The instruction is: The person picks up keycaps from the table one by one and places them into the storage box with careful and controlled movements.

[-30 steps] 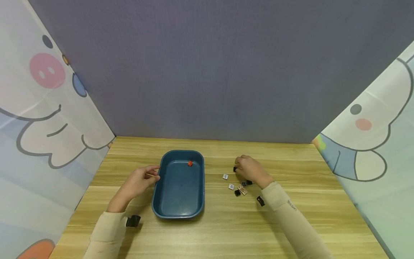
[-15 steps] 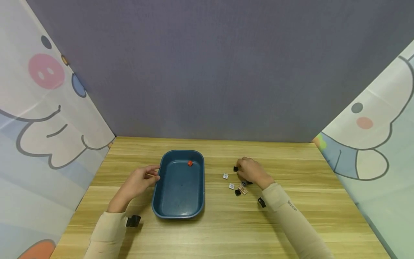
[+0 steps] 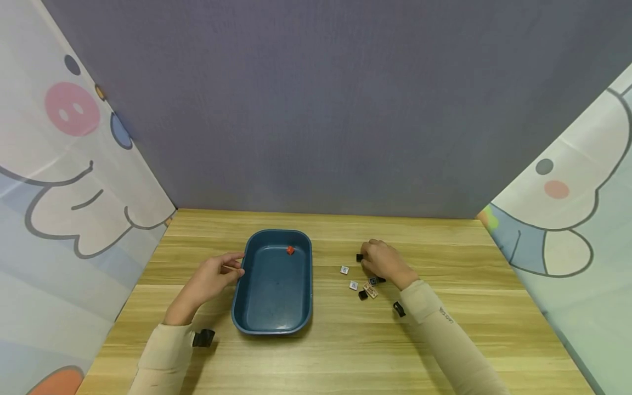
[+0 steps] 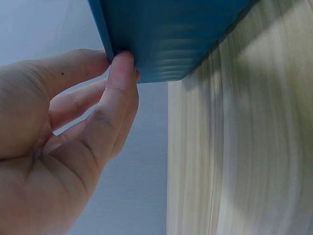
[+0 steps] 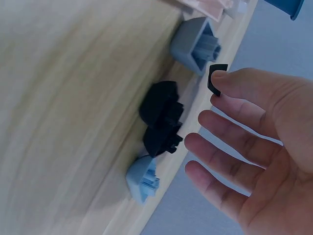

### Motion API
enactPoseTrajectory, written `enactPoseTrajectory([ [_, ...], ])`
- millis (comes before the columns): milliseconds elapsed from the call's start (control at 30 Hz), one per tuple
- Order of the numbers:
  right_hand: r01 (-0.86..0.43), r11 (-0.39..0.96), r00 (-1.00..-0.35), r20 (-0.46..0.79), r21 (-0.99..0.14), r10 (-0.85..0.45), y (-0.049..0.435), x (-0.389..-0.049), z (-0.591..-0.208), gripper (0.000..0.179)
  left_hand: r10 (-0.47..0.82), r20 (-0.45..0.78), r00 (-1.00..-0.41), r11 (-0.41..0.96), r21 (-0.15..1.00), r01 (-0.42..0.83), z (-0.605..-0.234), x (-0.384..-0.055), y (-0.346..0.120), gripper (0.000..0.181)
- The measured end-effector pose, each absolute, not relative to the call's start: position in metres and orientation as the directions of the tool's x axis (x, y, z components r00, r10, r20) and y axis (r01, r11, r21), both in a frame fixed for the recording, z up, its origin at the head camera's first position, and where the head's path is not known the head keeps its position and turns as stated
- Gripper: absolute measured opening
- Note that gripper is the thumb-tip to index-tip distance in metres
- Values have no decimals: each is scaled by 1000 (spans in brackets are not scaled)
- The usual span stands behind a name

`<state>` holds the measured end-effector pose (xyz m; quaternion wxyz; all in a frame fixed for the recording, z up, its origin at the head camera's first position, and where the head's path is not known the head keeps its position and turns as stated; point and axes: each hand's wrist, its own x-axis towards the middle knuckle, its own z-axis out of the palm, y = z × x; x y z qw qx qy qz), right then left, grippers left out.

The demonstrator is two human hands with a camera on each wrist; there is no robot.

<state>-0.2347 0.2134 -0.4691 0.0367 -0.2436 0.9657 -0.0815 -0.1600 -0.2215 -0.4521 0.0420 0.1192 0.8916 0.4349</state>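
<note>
In the head view, a blue plastic tray (image 3: 277, 296) lies left of centre with one small red-orange keycap (image 3: 290, 250) in its far part. My left hand (image 3: 209, 280) pinches the tray's left rim, thumb and fingers on either side of its edge in the left wrist view. Over on the right, my right hand (image 3: 387, 262) pinches a black keycap (image 5: 215, 81) between thumb and index finger, the other fingers loosely bent. Close by lie two white keycaps, one (image 3: 344, 270) farther off and one (image 3: 353, 285) nearer, plus a wider beige keycap (image 3: 370, 290) and a black keycap (image 3: 363, 295).
The right wrist view shows a grey keycap (image 5: 190, 44), two touching black keycaps (image 5: 159, 103) and a light blue keycap (image 5: 142, 178) on the wooden table (image 3: 316, 362). A grey panel (image 3: 316, 109) stands behind, with cartoon-printed sheets (image 3: 64, 208) at the sides.
My right hand has shifted slightly right and nearer with its fingers at the black keycap. My left hand and the tray stay in place.
</note>
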Motion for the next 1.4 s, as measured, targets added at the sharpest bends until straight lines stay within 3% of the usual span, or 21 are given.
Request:
enactPoseTrajectory([
  [600,-528,824,-847,63,-204,-527,189,-233,-446,24,247,30,-968,599,780,178,-456,-160,-223,42],
  [1400,-636,743,-771,121,-211,-625,103,-238,-408,22,238,24,-971,603,780,168,-455,-161,-222,42],
])
